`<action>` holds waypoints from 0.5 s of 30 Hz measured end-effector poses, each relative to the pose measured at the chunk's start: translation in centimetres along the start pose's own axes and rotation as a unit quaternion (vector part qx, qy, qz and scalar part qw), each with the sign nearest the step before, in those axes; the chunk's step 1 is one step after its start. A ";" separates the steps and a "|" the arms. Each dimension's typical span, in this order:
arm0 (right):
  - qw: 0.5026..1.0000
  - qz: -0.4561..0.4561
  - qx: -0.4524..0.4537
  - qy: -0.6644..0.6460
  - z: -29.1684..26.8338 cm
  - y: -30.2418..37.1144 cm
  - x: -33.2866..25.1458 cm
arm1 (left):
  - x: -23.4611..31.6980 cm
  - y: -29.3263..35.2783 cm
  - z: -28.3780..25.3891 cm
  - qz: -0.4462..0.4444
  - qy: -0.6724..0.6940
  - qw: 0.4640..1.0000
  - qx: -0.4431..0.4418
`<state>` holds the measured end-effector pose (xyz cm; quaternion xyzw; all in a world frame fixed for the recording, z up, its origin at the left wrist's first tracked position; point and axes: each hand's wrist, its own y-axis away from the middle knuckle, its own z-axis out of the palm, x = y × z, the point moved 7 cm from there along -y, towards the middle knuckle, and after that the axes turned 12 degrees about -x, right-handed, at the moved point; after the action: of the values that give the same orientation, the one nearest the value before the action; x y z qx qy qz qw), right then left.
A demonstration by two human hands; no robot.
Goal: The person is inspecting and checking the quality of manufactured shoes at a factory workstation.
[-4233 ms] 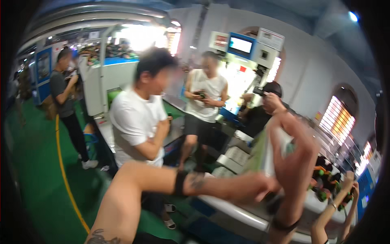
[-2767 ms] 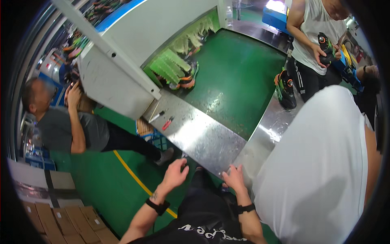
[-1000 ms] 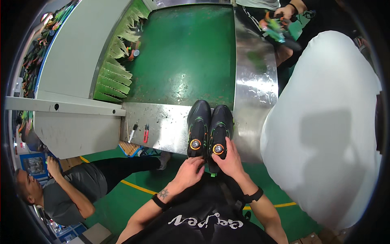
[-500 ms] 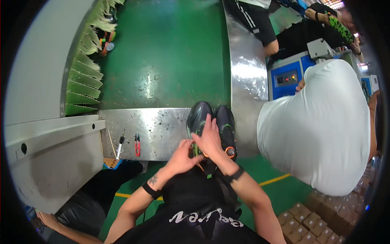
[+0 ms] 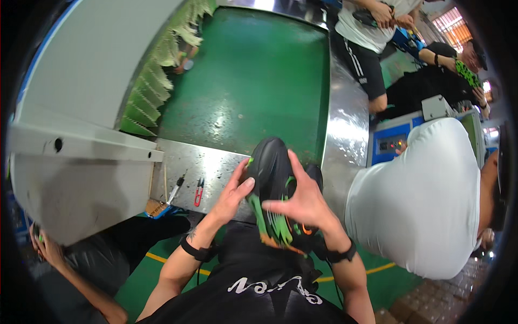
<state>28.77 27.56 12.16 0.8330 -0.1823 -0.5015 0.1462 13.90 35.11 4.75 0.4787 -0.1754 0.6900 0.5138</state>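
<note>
Between both my hands is a black sports shoe (image 5: 269,164) with green and orange parts, raised off the metal ledge with its toe pointing away from me. My left hand (image 5: 231,198) grips its left side, fingers along the upper edge. Against its right side lies my right hand (image 5: 305,204), fingers stretched toward the toe and thumb across the shoe's green side. A second dark shoe (image 5: 315,175) sits just right of it on the ledge, mostly hidden behind my right hand.
Red-handled snips (image 5: 199,193), a black-and-white pen-like tool (image 5: 176,189) and a thin stick (image 5: 165,182) lie on the metal ledge (image 5: 208,156) at left. Beyond it stretches a green conveyor belt (image 5: 243,81). A person in white (image 5: 415,200) is close on my right.
The left shoe of the pair has been lifted off the ledge and tilted, its green side now showing. My hands have moved from its collar to its two sides. The view has shifted.
</note>
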 end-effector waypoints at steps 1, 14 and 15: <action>0.998 -0.056 -0.021 0.009 -0.1 1.4 -2.1 | 2.2 0.5 1.7 0.073 0.053 0.995 -0.043; 0.939 -0.131 -0.130 -0.291 -4.2 11.4 -6.5 | 9.8 6.9 16.5 0.070 0.101 0.987 -0.107; 0.939 -0.114 -0.144 -0.292 -4.2 11.7 -6.8 | 9.8 7.4 16.8 0.057 0.117 0.986 -0.107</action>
<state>27.73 20.46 24.33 0.6349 -0.0466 -0.7571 0.1466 15.36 25.08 22.87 0.3265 -0.2140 0.7464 0.5389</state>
